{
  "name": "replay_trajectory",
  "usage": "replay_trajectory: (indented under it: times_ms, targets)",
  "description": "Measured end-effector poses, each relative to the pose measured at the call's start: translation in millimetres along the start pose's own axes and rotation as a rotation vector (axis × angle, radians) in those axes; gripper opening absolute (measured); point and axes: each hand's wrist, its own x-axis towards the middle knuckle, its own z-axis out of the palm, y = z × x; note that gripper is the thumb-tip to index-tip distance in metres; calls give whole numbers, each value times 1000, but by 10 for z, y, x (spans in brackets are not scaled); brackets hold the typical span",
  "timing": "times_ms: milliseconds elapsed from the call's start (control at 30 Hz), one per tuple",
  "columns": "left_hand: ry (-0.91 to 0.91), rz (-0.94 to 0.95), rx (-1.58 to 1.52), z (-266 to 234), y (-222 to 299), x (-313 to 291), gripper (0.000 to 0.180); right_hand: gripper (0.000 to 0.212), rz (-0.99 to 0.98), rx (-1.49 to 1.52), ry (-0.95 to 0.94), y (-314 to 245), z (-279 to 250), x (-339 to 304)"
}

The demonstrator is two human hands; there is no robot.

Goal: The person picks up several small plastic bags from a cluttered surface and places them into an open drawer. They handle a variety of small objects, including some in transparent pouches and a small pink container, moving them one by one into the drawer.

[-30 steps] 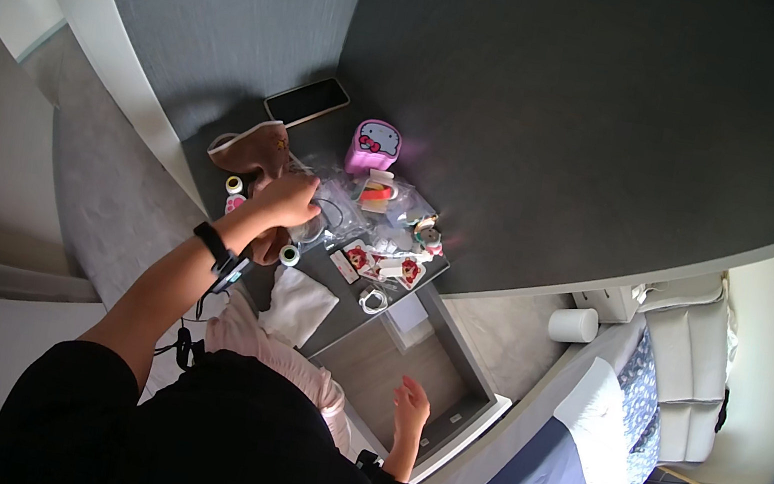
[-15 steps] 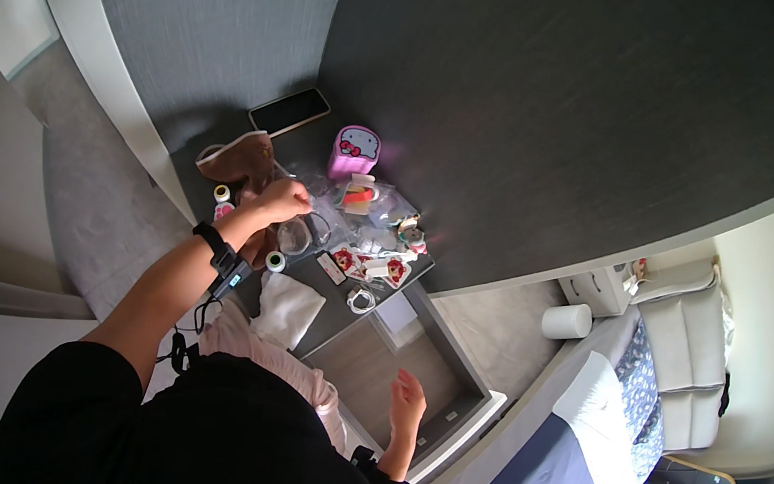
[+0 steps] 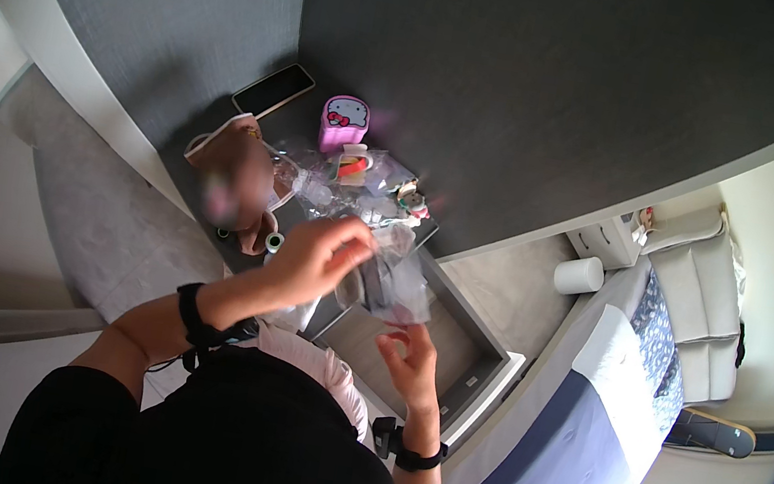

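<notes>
Left hand: the left hand (image 3: 319, 257) reaches in from the lower left to the middle of the frame, thumb and fingers pinched on the upper left side of a clear bag.
Right hand: the right hand (image 3: 411, 359) is right of centre, lower down, fingertips at the bag's bottom edge; whether they grip it, I cannot tell.
Clear bag: the clear bag (image 3: 397, 286) is at the centre, between the two hands, raised in front of an open drawer; its contents are too unclear to name.
Drawer: the drawer (image 3: 450, 353) stands open right of centre, behind the bag and right hand.
Worktop: the dark worktop (image 3: 295, 129) fills the area left of and above centre.
On the worktop: a phone (image 3: 274, 89) at the upper left, a pink box (image 3: 344, 126) right of it, crumpled plastic (image 3: 315, 187) below the box, and a brown pouch (image 3: 222, 145) at the left, partly blurred.
Bed: the bed (image 3: 550, 460) runs along the lower right.
</notes>
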Motion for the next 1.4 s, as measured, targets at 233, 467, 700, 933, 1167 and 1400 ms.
replay_trajectory:
  times_ms: [233, 467, 700, 933, 1167, 1400]
  targets:
    - [-106, 74, 25, -23, 253, -74, 12, 28, -159, 10, -7, -360, 176, 85]
    - [-236, -9, -78, -207, 215, -180, 24, 22, -31, 145, 17, -447, 267, 113]
    - [-282, -447, -356, -283, 332, -194, 13, 42, 52, 304, -159, -538, 276, 125]
    - [-233, -397, -409, -220, 185, -253, 16, 40, 87, 399, -153, -451, 296, 6]
    - [-590, -383, -335, -274, 63, -461, 44, 34, 153, 526, -92, -477, 195, -29]
    - [-471, -128, 14, -414, 287, -380, 36, 18, 160, 698, -43, -490, 269, -33]
